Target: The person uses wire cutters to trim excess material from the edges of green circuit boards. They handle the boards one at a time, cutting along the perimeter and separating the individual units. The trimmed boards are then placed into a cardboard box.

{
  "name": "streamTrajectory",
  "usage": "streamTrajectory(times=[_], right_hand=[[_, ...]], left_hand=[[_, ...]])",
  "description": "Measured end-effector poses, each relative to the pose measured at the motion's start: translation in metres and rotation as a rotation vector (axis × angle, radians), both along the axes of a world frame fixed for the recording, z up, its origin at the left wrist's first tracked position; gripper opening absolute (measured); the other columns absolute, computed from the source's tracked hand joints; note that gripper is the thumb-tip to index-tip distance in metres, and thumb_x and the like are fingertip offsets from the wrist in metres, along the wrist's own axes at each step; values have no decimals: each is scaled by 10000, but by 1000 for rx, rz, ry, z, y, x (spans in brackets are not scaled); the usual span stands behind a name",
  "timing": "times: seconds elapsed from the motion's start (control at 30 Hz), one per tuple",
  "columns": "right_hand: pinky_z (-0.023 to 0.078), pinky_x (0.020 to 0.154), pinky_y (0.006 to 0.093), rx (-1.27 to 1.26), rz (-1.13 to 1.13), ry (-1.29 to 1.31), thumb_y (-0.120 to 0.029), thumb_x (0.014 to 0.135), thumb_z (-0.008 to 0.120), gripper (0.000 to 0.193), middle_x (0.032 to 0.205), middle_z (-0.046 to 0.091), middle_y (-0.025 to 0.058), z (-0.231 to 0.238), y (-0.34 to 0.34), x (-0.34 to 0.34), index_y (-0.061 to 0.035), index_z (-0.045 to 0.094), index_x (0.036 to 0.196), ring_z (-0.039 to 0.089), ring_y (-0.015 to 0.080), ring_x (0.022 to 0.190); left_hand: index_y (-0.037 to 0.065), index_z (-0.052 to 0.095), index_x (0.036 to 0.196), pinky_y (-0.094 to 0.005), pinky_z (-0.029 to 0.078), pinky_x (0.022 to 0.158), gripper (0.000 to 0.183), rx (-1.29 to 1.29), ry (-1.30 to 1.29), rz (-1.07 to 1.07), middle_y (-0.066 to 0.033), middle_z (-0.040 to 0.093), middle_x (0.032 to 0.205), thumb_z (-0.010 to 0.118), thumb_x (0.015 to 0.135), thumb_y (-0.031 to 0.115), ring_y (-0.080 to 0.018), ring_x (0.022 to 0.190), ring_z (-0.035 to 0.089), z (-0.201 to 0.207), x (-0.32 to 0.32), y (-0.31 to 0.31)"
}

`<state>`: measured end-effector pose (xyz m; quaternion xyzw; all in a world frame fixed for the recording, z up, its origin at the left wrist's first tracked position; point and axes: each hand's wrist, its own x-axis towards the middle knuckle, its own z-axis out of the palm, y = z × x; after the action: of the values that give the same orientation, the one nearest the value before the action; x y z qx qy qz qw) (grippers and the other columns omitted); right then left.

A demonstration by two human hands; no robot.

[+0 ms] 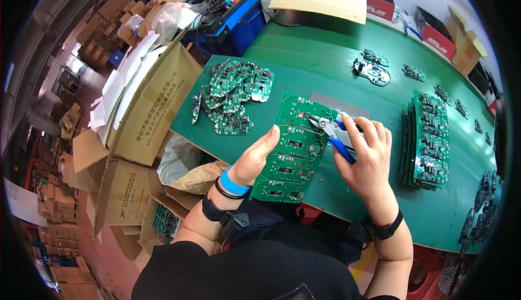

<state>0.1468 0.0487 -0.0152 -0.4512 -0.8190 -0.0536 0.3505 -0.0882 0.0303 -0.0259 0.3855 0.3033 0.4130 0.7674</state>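
Note:
My left hand (253,159) grips the left edge of a long green circuit board panel (287,163), its thumb on the upper face and its other fingers hidden beneath. The panel is made of several joined boards, one above another. In my right hand (366,159) is a pair of blue-handled cutting pliers (337,135). Their metal jaws reach over the upper part of the panel, near the seam below its top board; whether they touch it I cannot tell. A grey flat plate (339,103) lies partly under the panel.
A heap of single circuit boards (233,91) lies to the left on the green table (304,48). Stacked panels (426,140) stand at the right. Loose boards (372,72) lie farther back, with dark parts (480,208) at the far right. Cardboard boxes (157,104) flank the table's left edge.

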Motion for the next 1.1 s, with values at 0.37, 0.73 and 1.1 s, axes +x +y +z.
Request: streamTrajectory(times=[0.37,0.73,1.1], right_hand=[[392,859,405,-1,11,16,-139,667,722,584,1079,569,122,-3,2,0,-65,594,1233,530,301,958],[395,852,404,2,-3,-14,-140,656,724,587,1064,572,113,0,0,0,-75,601,1226,533,294,950],[416,746,385,-6,32,-10,-175,635,754,562,1016,575,89,-7,1,1,-79,615,1171,544,262,878]], left_hand=[[110,246,1468,-480,487,961,527,20,-53,-11,-177,468,1360,191,1041,414,-298,1183,545,6,3,-1],[141,200,1496,-505,469,988,542,7,-33,-12,-173,420,1409,199,1036,428,-316,1222,514,2,2,0],[121,198,1493,-496,474,983,552,68,14,-27,-189,441,1386,185,1036,430,-322,1211,524,3,1,-1]])
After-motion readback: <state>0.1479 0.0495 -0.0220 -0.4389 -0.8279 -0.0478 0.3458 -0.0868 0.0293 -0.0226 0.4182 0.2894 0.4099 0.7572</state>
